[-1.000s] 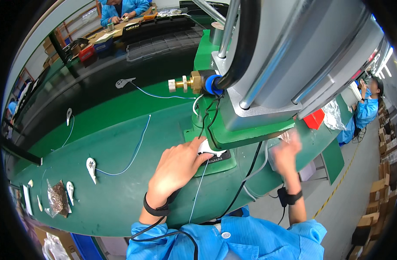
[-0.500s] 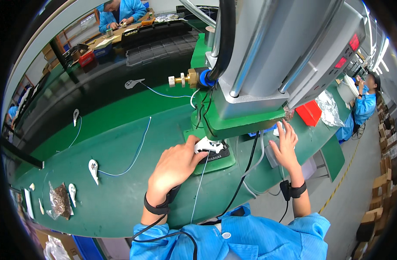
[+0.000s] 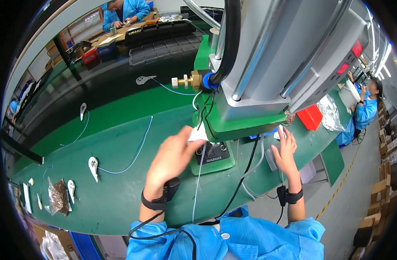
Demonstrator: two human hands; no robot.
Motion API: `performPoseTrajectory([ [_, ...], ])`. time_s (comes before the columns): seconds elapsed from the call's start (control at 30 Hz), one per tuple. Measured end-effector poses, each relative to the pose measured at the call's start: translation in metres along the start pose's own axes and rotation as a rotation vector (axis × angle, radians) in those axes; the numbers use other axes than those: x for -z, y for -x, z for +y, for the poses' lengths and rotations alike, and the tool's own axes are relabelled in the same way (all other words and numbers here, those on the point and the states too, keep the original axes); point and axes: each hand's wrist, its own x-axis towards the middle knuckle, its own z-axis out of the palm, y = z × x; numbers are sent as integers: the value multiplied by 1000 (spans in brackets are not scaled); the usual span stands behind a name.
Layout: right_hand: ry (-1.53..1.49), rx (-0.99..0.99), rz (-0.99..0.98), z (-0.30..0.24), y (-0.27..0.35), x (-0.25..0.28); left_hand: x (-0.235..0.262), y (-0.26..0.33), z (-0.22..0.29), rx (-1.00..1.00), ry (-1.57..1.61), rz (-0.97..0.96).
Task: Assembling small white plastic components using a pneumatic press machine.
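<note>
My left hand [image 3: 174, 154] is closed on a white plastic part [image 3: 197, 133], holding it between thumb and fingers. A thin pale wire [image 3: 199, 173] hangs from the part toward my body. Just right of it is a black fixture block [image 3: 213, 152] on the green base of a press [image 3: 246, 117], under its head. To the right of the press, my right hand [image 3: 286, 152] has its fingers stretched and apart. Its fingertips are beside a small white piece [image 3: 277, 134], partly hidden behind the fingers. Whether they touch it is unclear.
Left on the green bench [image 3: 125, 195] lie a white part [image 3: 93, 168] with a wire and a bag of small brown pieces [image 3: 60, 197]. A red bin [image 3: 310, 117] stands right of the press. Cables run before it. Co-workers [image 3: 125, 13] sit farther off.
My left hand has lifted the white part off the fixture block and drawn it slightly up and left, so the block now shows. My right hand stays near the same spot.
</note>
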Motion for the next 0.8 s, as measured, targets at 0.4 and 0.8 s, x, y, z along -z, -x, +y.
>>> performPoseTrajectory([
  [0.4,-80,-109,17,7,23,4,65,3,-113,396,-203,-41],
  [0.8,-112,-337,18,-7,73,16,20,-276,-271,319,-83,228],
])
